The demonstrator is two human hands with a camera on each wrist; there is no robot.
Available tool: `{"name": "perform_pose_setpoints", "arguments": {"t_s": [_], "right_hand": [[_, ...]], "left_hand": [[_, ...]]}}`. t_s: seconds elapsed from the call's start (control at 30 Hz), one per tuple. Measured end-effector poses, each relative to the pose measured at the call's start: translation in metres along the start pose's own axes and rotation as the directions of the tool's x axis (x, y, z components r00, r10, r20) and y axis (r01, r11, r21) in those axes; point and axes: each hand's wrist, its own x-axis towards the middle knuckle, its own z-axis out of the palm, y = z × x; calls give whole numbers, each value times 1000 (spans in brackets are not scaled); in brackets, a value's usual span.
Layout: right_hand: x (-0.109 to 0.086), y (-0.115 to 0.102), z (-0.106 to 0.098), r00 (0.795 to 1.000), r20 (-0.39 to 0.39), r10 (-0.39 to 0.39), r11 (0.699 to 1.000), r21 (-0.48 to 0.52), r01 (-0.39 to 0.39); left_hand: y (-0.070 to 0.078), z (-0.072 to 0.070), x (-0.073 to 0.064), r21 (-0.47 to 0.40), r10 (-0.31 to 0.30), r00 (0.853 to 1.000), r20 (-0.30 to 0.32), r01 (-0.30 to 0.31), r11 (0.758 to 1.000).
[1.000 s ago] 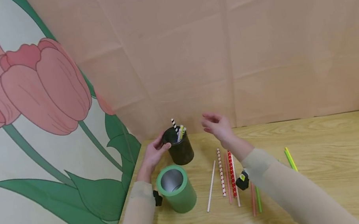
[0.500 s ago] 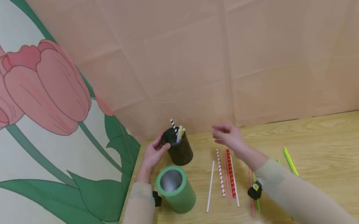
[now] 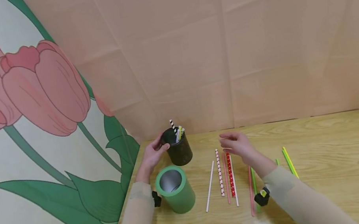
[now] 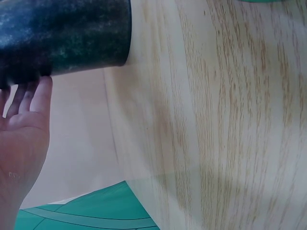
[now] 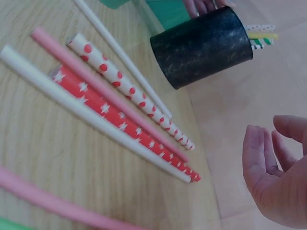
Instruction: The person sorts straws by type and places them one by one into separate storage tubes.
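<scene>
My left hand (image 3: 153, 157) grips the rim of a black cup (image 3: 180, 154), thumb in front and the other fingers round its left side. The cup stands upright at the back of the table, holding several patterned paper straws (image 3: 179, 133). My right hand (image 3: 238, 145), its fingers loosely bent and holding nothing, hovers above the far ends of a group of straws. Among them are a red straw with white stars (image 5: 105, 109), a white straw with red dots (image 5: 117, 84), a pink straw (image 5: 96, 81) and a white straw (image 5: 86, 110).
A green cylinder with an open top (image 3: 180, 200) stands in front of the cup, beside my left forearm. Green and yellow straws (image 3: 290, 162) lie right of my right arm, and another pink straw (image 3: 251, 195) lies near its wrist. A draped cloth (image 3: 172, 69) backs the table.
My right hand has moved away from the cup, to the right and nearer to me, coming over the straws. My left hand has stayed on the cup.
</scene>
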Motion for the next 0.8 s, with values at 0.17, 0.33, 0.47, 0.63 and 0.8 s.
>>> {"name": "perform_pose_setpoints", "arguments": {"t_s": [0.17, 0.33, 0.47, 0.63, 0.8], "right_hand": [[-1, 11, -9, 1000, 9, 8, 1000, -28, -7], [-3, 19, -15, 999, 34, 18, 998, -54, -17], [-6, 24, -17, 998, 43, 37, 994, -105, -32], [-10, 30, -18, 996, 51, 75, 982, -176, -65], [-12, 33, -18, 991, 49, 122, 974, -198, -110]], "left_hand": [[2, 2, 1, 3, -11, 1000, -10, 11, 1000], [1, 2, 2, 15, -14, 1000, -16, 15, 1000], [5, 1, 1, 20, -23, 1000, -7, 23, 1000], [1, 1, 2, 30, -23, 1000, -13, 23, 999], [1, 1, 1, 27, -16, 1000, -11, 16, 1000]]}}
